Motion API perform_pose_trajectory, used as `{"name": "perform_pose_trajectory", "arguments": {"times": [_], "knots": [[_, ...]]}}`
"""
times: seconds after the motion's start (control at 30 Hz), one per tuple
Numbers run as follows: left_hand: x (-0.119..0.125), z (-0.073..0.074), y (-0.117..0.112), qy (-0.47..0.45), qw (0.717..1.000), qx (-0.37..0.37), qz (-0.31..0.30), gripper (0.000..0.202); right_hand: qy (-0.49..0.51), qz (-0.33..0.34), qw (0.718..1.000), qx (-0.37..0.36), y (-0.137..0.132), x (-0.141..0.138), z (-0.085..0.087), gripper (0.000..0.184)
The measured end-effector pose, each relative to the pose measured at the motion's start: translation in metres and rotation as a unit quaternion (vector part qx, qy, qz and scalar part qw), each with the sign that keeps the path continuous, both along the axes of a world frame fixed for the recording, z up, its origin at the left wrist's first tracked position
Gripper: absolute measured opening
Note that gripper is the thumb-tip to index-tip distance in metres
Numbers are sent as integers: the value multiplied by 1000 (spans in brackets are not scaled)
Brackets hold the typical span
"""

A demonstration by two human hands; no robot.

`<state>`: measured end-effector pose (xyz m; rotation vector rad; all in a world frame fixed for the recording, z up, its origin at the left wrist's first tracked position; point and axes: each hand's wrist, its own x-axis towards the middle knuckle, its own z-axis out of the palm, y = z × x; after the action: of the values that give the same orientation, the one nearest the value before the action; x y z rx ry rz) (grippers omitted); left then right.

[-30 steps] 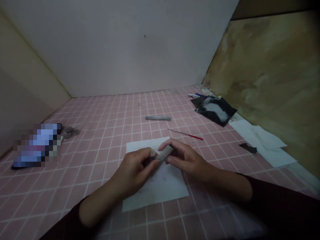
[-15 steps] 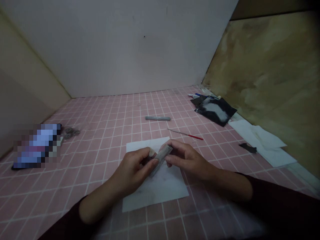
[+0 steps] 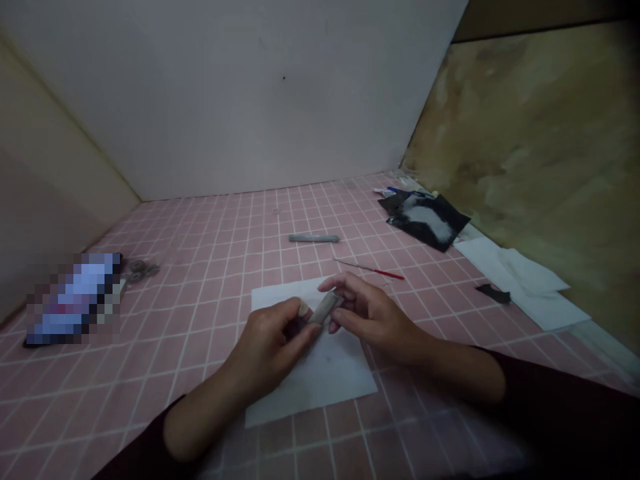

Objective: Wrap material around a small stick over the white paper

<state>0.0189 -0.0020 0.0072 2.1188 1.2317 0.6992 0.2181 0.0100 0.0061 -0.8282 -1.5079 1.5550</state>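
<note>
Over a white sheet of paper (image 3: 310, 393), a short grey bar (image 3: 324, 308) is held at a slant, its far end up to the right. My left hand (image 3: 273, 340) grips its lower part, the thumb lying along the near side. A small pale piece (image 3: 303, 307), whose kind I cannot make out, shows by the left index fingertip. My right hand (image 3: 373, 313) has its thumb and curled fingers at the upper end of the bar, with the index finger raised above it. The left fingers behind the bar are partly hidden.
A similar grey bar (image 3: 314, 238) lies farther back, near a thin red-handled tool (image 3: 387, 273). Dark sheets with white powder (image 3: 443, 230), white papers (image 3: 530, 287) and a dark scrap (image 3: 494, 293) are on the right. A blurred-out phone (image 3: 75, 300) and small grey rings (image 3: 140, 269) lie left.
My right index finger has lifted off the bar and straightened somewhat. Less of the bar's lower end shows below my left thumb. The view has shifted slightly.
</note>
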Motion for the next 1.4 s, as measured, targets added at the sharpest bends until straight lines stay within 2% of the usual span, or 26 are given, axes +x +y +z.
{"name": "perform_pose_trajectory", "arguments": {"times": [0.2, 0.53, 0.7, 0.83, 1.0, 1.07, 1.13, 1.2, 1.27, 1.4], "knots": [[-3, 1, 1, -15, 1000, 8, 13, 20, 71, -9, 997, -32, 3, 1, -3, 23], [-5, -3, 2, -6, 999, 35, -4, 19, 19, -40, 999, 0, 1, 3, 5, 18], [-10, -2, 6, -20, 998, 48, -26, 16, 37, -9, 999, 36, -2, 4, 6, 12], [-13, 0, 8, -16, 997, 64, -40, 13, 45, 16, 997, 59, -3, 5, 7, 15], [-13, 0, 7, -30, 996, 70, -39, 12, -36, -59, 987, 146, -5, 5, 9, 31], [-13, 0, 6, -34, 996, 68, -38, 11, -14, -65, 991, 115, -5, 4, 9, 29], [-12, 0, 5, -36, 996, 74, -39, 11, 27, -52, 997, 45, -5, 2, 9, 25], [-11, 2, 4, -35, 995, 85, -39, 11, 38, -44, 998, 0, -3, 1, 8, 32], [-9, 4, 2, -31, 994, 94, -43, 12, 28, -39, 999, -11, -3, 0, 7, 36], [-6, 4, 0, -28, 994, 88, -50, 12, 16, -20, 1000, 1, -3, 0, 7, 27]]}}
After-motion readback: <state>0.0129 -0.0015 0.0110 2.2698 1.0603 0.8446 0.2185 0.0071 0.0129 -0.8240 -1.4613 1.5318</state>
